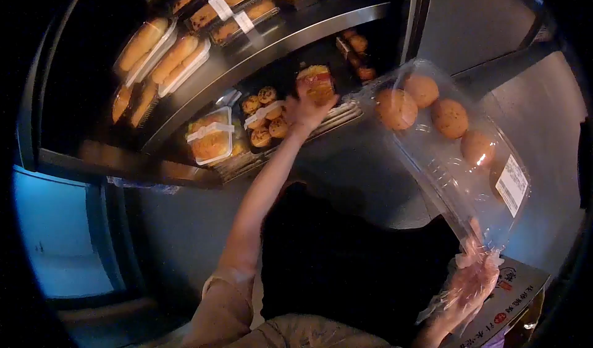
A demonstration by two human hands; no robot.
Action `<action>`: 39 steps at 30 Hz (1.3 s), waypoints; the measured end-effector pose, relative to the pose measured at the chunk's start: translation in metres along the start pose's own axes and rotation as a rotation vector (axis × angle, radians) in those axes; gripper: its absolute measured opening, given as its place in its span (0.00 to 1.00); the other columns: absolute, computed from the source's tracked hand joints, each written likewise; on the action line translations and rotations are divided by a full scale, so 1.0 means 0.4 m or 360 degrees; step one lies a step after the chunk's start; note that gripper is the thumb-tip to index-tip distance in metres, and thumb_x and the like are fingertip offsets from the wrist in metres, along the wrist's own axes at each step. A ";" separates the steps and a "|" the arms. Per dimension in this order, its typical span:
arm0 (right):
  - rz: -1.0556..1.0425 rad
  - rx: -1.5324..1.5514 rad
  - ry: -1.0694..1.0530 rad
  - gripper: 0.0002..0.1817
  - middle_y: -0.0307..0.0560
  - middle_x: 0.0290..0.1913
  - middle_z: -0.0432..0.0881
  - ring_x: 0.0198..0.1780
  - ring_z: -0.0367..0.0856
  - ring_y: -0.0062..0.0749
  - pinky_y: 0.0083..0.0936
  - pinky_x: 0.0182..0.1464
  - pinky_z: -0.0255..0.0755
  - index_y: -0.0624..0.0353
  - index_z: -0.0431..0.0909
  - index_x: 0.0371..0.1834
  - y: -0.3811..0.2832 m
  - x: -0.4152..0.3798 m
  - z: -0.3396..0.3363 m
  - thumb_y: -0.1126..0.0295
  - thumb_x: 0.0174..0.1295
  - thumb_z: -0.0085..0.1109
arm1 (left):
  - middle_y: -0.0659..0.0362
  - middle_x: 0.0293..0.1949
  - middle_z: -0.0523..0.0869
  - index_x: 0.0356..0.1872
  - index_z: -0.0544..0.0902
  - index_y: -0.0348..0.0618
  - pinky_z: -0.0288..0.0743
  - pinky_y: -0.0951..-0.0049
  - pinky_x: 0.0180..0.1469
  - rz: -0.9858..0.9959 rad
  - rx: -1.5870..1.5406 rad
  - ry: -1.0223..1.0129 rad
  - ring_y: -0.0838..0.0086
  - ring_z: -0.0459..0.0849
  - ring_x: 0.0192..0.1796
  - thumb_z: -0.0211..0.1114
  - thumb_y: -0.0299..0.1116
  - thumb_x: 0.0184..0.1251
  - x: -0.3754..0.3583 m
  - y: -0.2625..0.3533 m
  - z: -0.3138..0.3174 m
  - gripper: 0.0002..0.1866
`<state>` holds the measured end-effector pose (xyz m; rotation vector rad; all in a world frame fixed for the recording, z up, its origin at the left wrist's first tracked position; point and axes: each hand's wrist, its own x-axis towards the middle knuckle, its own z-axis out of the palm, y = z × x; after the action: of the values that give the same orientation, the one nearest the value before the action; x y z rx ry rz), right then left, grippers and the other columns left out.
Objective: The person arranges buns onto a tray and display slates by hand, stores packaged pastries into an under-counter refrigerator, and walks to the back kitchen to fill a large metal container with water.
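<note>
My right hand [472,283], in a thin clear plastic glove, grips the near end of a long clear plastic clamshell [432,156]. Inside it are several round brown buns [450,118], and a white printed label [512,184] is stuck near my fingers. The clamshell is held tilted in the air, right of the display shelf. My bare left hand [311,108] reaches out to the lower shelf. Its thumb and fingers lie around the lower part of a packaged bread [317,82] with a yellow and reddish top. Blur softens the fingertips there.
Beside my left hand sits a pack of small round rolls [260,135], then a banded bread tray [210,137]. A curved metal shelf edge [272,50] runs above, with long packaged loaves [176,61] over it. A printed cardboard box [509,301] stands at lower right.
</note>
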<state>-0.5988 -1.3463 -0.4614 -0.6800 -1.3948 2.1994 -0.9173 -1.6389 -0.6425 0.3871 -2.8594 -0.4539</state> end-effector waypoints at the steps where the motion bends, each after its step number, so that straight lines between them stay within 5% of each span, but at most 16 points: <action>1: -0.0035 0.0001 -0.0043 0.22 0.60 0.47 0.70 0.40 0.77 0.27 0.08 0.28 0.74 0.68 0.62 0.51 0.007 0.004 -0.013 0.65 0.58 0.50 | 0.39 0.55 0.59 0.60 0.53 0.53 0.56 0.50 0.55 0.0001 0.0061 -0.0037 0.49 0.61 0.56 0.65 0.63 0.35 0.027 0.000 0.040 0.50; 2: -0.0055 0.0001 -0.0068 0.21 0.59 0.48 0.70 0.42 0.76 0.27 0.10 0.31 0.75 0.67 0.62 0.52 0.009 0.003 -0.013 0.65 0.58 0.50 | 0.39 0.56 0.57 0.60 0.52 0.54 0.54 0.49 0.56 0.0004 0.0122 -0.0074 0.48 0.59 0.58 0.65 0.63 0.34 0.053 0.002 0.076 0.51; 4: -0.0269 -0.0340 -0.0135 0.21 0.58 0.49 0.69 0.45 0.74 0.29 0.15 0.39 0.74 0.64 0.62 0.53 0.008 -0.009 0.004 0.66 0.59 0.49 | 0.40 0.59 0.53 0.62 0.48 0.58 0.53 0.47 0.56 -0.0480 -0.0057 -0.0300 0.48 0.56 0.60 0.66 0.63 0.30 0.049 0.092 -0.036 0.54; 10: -0.0637 -0.0724 -0.0010 0.19 0.56 0.52 0.67 0.49 0.71 0.32 0.20 0.50 0.68 0.60 0.63 0.53 0.022 -0.048 0.016 0.68 0.59 0.48 | 0.43 0.60 0.53 0.60 0.51 0.60 0.57 0.49 0.55 -0.0678 -0.0250 -0.0307 0.49 0.57 0.60 0.67 0.58 0.32 0.101 0.076 -0.081 0.50; 11: -0.0658 -0.0731 0.0024 0.19 0.56 0.52 0.66 0.49 0.70 0.32 0.21 0.51 0.68 0.60 0.63 0.53 0.020 -0.048 0.010 0.68 0.59 0.48 | 0.43 0.60 0.53 0.60 0.51 0.60 0.57 0.49 0.55 -0.0670 -0.0254 -0.0314 0.49 0.57 0.60 0.67 0.58 0.32 0.100 0.063 -0.085 0.50; 14: -0.0372 -0.0336 -0.0145 0.19 0.56 0.53 0.65 0.48 0.71 0.33 0.20 0.49 0.68 0.60 0.63 0.53 0.000 -0.025 -0.004 0.69 0.58 0.49 | 0.48 0.53 0.69 0.57 0.59 0.46 0.60 0.69 0.57 0.0143 -0.1294 -0.0189 0.62 0.67 0.57 0.69 0.51 0.34 0.093 -0.001 -0.124 0.45; 16: -0.0174 -0.0077 -0.0233 0.20 0.56 0.54 0.65 0.48 0.71 0.32 0.19 0.48 0.69 0.60 0.62 0.53 -0.015 -0.004 -0.010 0.69 0.58 0.50 | 0.51 0.49 0.74 0.58 0.57 0.34 0.61 0.68 0.56 0.0017 -0.1314 0.0087 0.67 0.69 0.55 0.70 0.50 0.35 0.102 -0.063 -0.105 0.49; 19: 0.0099 0.0330 -0.0310 0.20 0.58 0.53 0.65 0.47 0.71 0.31 0.18 0.45 0.70 0.63 0.62 0.53 -0.028 0.014 0.003 0.68 0.58 0.49 | 0.45 0.55 0.67 0.62 0.51 0.41 0.55 0.61 0.59 0.0186 -0.1017 0.0198 0.58 0.67 0.57 0.68 0.52 0.37 -0.030 -0.094 -0.251 0.51; 21: 0.0223 0.0512 -0.0297 0.20 0.59 0.53 0.65 0.46 0.72 0.31 0.17 0.44 0.71 0.64 0.61 0.53 -0.030 0.016 0.012 0.68 0.59 0.49 | 0.38 0.60 0.56 0.64 0.48 0.53 0.46 0.54 0.61 -0.0226 -0.0186 0.0101 0.49 0.60 0.61 0.62 0.57 0.43 -0.099 -0.105 -0.308 0.47; 24: 0.0166 0.0421 -0.0175 0.21 0.60 0.53 0.65 0.45 0.72 0.31 0.17 0.42 0.71 0.65 0.61 0.53 -0.034 0.004 0.031 0.68 0.59 0.49 | 0.34 0.61 0.48 0.64 0.48 0.62 0.40 0.51 0.62 -0.0370 0.0508 -0.0056 0.43 0.51 0.63 0.53 0.61 0.48 -0.111 -0.170 -0.251 0.42; 29: 0.0107 0.0351 -0.0068 0.21 0.63 0.52 0.65 0.44 0.73 0.31 0.17 0.40 0.73 0.68 0.60 0.52 -0.038 -0.003 0.054 0.68 0.59 0.48 | 0.40 0.63 0.48 0.63 0.53 0.54 0.39 0.47 0.61 -0.0131 0.0796 0.0184 0.45 0.48 0.65 0.47 0.66 0.49 -0.089 -0.155 -0.224 0.42; 32: 0.0069 0.0300 0.0009 0.22 0.64 0.52 0.65 0.43 0.74 0.31 0.16 0.39 0.73 0.69 0.59 0.52 -0.041 -0.010 0.061 0.68 0.59 0.48 | 0.42 0.64 0.49 0.62 0.58 0.50 0.41 0.50 0.62 -0.0064 0.0624 -0.0001 0.48 0.49 0.65 0.47 0.67 0.49 -0.051 -0.005 -0.249 0.42; 36: -0.0077 0.0070 0.0219 0.22 0.68 0.51 0.65 0.39 0.76 0.32 0.15 0.33 0.75 0.72 0.57 0.51 -0.016 -0.012 0.033 0.68 0.59 0.46 | 0.42 0.59 0.61 0.59 0.61 0.37 0.53 0.60 0.61 0.0108 -0.0503 -0.0334 0.54 0.57 0.63 0.51 0.71 0.42 0.136 0.147 -0.135 0.50; 39: 0.0057 0.0244 0.0225 0.26 0.67 0.51 0.65 0.37 0.76 0.31 0.13 0.30 0.75 0.73 0.57 0.52 -0.017 0.003 0.041 0.63 0.57 0.49 | 0.49 0.58 0.63 0.58 0.62 0.39 0.63 0.59 0.52 -0.0249 -0.0874 -0.0609 0.57 0.65 0.57 0.54 0.70 0.38 0.269 0.267 -0.059 0.50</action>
<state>-0.6092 -1.3543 -0.4493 -0.7926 -1.1395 2.2116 -1.0362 -1.5785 -0.5669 0.4558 -2.8827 -1.4350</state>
